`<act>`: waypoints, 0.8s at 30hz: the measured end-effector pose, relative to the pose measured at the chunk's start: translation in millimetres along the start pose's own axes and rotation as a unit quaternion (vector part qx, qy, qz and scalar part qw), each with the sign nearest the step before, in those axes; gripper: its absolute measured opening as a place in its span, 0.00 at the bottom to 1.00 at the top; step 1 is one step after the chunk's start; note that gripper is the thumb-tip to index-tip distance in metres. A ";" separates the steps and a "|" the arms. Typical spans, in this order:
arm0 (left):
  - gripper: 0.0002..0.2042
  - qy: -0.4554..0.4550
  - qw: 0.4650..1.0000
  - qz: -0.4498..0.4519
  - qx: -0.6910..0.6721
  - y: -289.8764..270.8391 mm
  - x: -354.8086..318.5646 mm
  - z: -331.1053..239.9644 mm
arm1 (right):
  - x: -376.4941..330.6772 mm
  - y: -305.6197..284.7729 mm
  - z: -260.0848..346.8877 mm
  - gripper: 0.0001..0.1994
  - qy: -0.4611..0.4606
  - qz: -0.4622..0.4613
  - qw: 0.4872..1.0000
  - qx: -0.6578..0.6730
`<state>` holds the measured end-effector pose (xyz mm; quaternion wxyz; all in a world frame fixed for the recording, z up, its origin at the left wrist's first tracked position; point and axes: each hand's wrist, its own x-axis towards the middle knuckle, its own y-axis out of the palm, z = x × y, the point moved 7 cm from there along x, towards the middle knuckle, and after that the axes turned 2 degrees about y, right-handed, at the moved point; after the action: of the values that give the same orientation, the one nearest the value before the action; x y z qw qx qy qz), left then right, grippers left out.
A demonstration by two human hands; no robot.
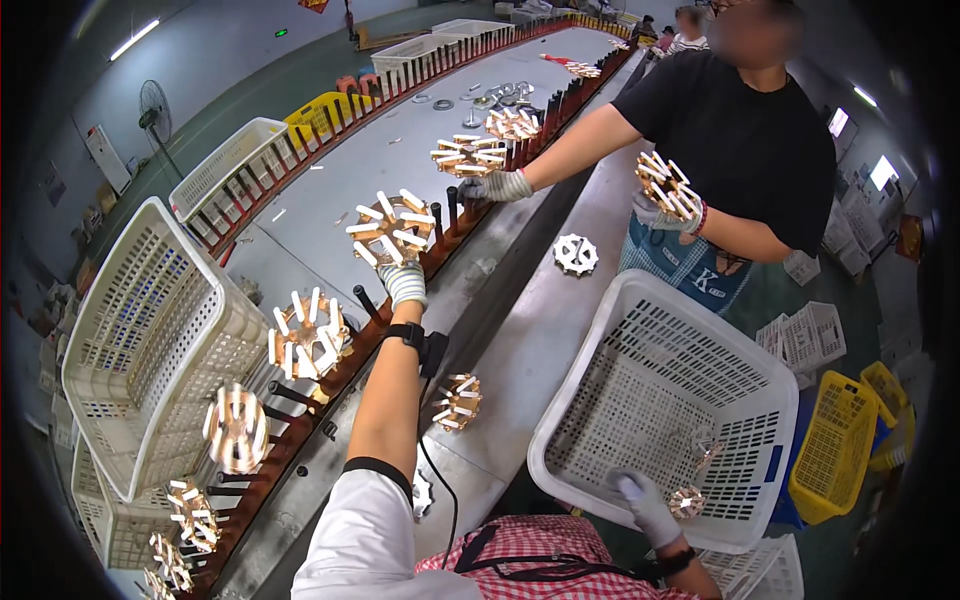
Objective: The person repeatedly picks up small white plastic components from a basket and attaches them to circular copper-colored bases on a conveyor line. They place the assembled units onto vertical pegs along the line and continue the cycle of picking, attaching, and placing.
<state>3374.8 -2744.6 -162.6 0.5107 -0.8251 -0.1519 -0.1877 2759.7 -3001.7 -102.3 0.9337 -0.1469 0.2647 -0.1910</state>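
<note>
Copper-coloured, rimmed with white rods [385,205], the disc [392,234] sits left of the frame's centre against the left hand [404,284]. It hides the fingertips; I cannot tell how they close. It probably handles stiff and fairly light, best held by its rim. Lower right, the right hand [647,506] hangs loosely spread over the white basket [570,385].

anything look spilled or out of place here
Yes: a few small white pieces lie scattered on the grey tabletop, apart from the round copper-coloured part at the left hand, which carries white sticks in a ring. They look dropped, though I can't tell for sure. Nothing looks clearly damaged.
</note>
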 end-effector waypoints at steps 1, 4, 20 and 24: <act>0.33 -0.001 1.000 -0.002 0.000 6.0 -3.1 8.3 | -5.1 -12.1 -13.1 0.25 0.032 -0.020 0.997 0.070; 0.35 -0.004 1.000 -0.010 0.014 9.9 -11.3 49.7 | -22.8 -31.1 -30.7 0.25 0.118 -0.039 0.973 0.194; 0.24 -0.165 0.735 0.477 -0.454 -35.7 -243.3 -239.6 | 84.4 -332.0 -215.8 0.20 0.227 -0.115 0.941 -0.224; 0.20 0.030 0.651 0.595 -0.471 -51.5 -324.0 -412.5 | 83.5 -421.3 -307.6 0.20 0.348 -0.078 0.886 -0.297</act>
<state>3002.0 -3112.6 -104.5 0.0598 -0.8624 0.4954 0.0855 2538.5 -3463.6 -231.9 0.6761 -0.3618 0.6050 -0.2143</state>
